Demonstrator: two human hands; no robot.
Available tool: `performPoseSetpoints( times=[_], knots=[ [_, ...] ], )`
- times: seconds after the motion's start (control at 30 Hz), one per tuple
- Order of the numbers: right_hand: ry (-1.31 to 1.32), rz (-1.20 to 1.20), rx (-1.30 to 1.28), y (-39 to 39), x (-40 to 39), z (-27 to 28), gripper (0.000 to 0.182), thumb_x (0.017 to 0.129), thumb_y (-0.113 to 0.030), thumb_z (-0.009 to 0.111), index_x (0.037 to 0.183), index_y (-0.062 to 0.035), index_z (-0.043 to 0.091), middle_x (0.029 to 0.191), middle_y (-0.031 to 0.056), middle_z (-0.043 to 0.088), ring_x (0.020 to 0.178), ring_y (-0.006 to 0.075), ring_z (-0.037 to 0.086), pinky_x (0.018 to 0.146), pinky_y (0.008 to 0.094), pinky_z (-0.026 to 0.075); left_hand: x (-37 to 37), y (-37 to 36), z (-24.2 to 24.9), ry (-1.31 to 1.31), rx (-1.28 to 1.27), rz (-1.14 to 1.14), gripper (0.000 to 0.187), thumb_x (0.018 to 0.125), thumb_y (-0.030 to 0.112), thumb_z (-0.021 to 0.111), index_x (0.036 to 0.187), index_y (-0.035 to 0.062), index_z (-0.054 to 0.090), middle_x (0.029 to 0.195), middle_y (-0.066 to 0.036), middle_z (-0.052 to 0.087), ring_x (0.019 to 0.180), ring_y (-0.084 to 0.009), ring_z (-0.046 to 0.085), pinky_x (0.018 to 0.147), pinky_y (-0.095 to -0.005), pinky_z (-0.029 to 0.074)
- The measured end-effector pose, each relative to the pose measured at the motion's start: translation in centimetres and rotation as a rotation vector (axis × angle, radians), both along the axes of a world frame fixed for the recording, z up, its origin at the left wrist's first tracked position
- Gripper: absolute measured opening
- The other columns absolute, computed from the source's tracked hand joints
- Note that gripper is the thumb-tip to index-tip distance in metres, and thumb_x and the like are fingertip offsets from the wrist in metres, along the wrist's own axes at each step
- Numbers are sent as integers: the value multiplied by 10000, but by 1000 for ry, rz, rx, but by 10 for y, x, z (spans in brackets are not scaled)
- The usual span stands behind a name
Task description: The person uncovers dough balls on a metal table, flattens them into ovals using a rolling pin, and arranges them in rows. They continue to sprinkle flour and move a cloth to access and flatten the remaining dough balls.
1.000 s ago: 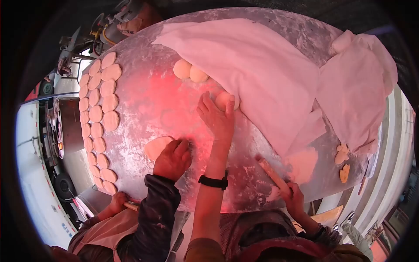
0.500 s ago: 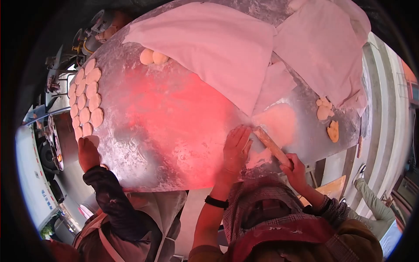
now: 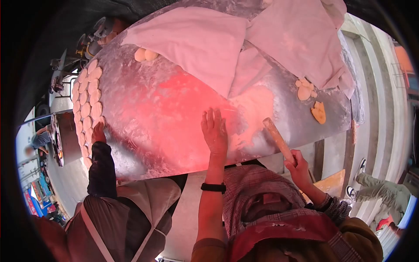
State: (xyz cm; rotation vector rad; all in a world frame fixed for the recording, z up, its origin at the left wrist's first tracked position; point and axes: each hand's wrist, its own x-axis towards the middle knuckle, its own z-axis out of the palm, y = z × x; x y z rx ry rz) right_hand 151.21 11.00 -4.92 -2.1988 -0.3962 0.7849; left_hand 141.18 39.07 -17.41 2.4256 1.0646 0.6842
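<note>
My left hand [image 3: 214, 132] lies with fingers stretched out over the floured metal table [image 3: 152, 109], holding nothing. A wooden rolling pin [image 3: 277, 137] is in my right hand [image 3: 298, 167], gripped at its near end. The pin slants up and to the left, its far end over the table beside a patch of white flour [image 3: 261, 101]. Between my left hand and the pin is bare, flour-dusted tabletop.
White cloths [image 3: 192, 41] cover the table's far side, two dough balls [image 3: 145, 54] at their edge. Dough scraps [image 3: 305, 89] and a yellowish piece [image 3: 318, 112] sit right. At left, a co-worker's hand [image 3: 98, 132] touches rows of flat dough rounds [image 3: 86, 96].
My left hand has moved left, away from the pin's far end, and its fingers are straighter. The co-worker's hand has moved up to the dough rounds. The whole view has shifted slightly.
</note>
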Motion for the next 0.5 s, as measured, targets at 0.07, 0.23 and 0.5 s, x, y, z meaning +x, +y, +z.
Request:
performPoseSetpoints(
  times=[0.07,0.23,0.5],
  knots=[
    [12,23,12,-1,-4,-8,320,852,-108,672,1127,-6,546,823,86,595,697,146,536,658,299,469,-11,-15,1,36,-10,-222,392,898,120,618,1288,83,597,1393,-126,527,1338,-369,437,1092,-476,372],
    [37,135,13,13,-9,-11,339,853,-131,674,1143,-12,545,871,128,618,743,197,583,693,330,487,-49,18,17,234,-5,36,410,939,161,603,1341,88,571,1424,-140,503,1356,-374,415,1087,-470,375],
    [-1,362,90,94,1,-10,338,854,-106,663,1154,-13,540,962,185,630,816,311,630,743,361,502,-76,64,0,32,-103,124,451,940,182,605,1368,59,533,1439,-173,479,1341,-370,434,1080,-451,401]
  ],
)
